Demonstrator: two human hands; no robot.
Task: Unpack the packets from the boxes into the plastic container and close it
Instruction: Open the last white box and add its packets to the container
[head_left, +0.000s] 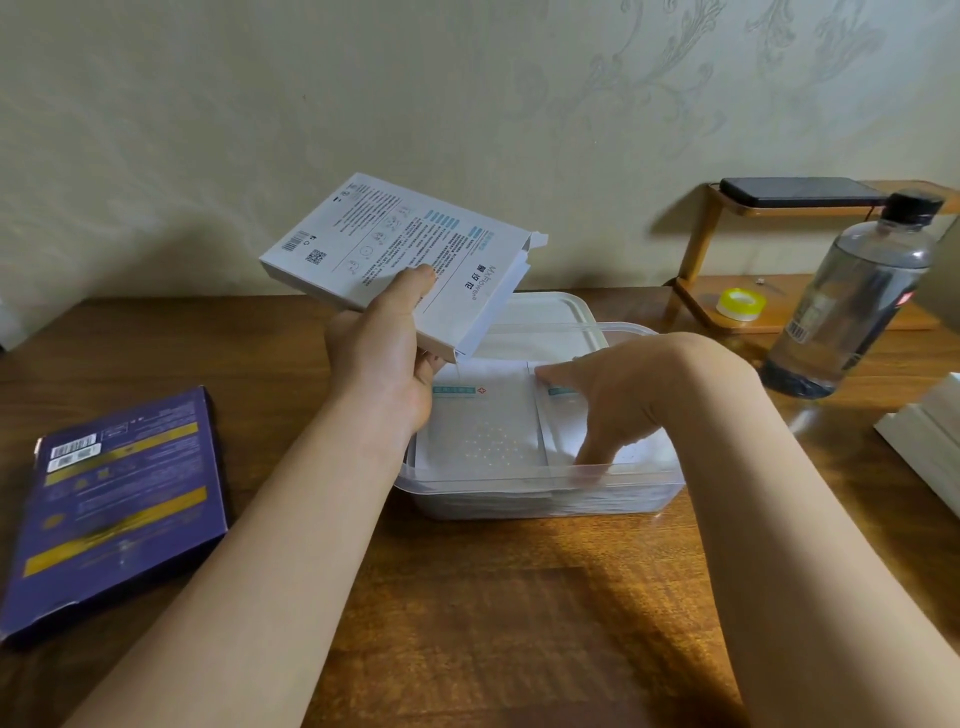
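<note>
The left hand (384, 358) grips an opened white box (395, 249), tilted above the plastic container (545, 499) beneath both hands. The right hand (608, 400) reaches in onto the flat packets (483, 431); whether it pinches or presses is unclear. They look light, slick and bendable, best pinched at an edge.

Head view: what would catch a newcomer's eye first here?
The white box, tilted in the left hand above the middle of the table. Just below it the right hand reaches into the clear container, touching the white packets. A purple box lies far left, a bottle stands right.
</note>
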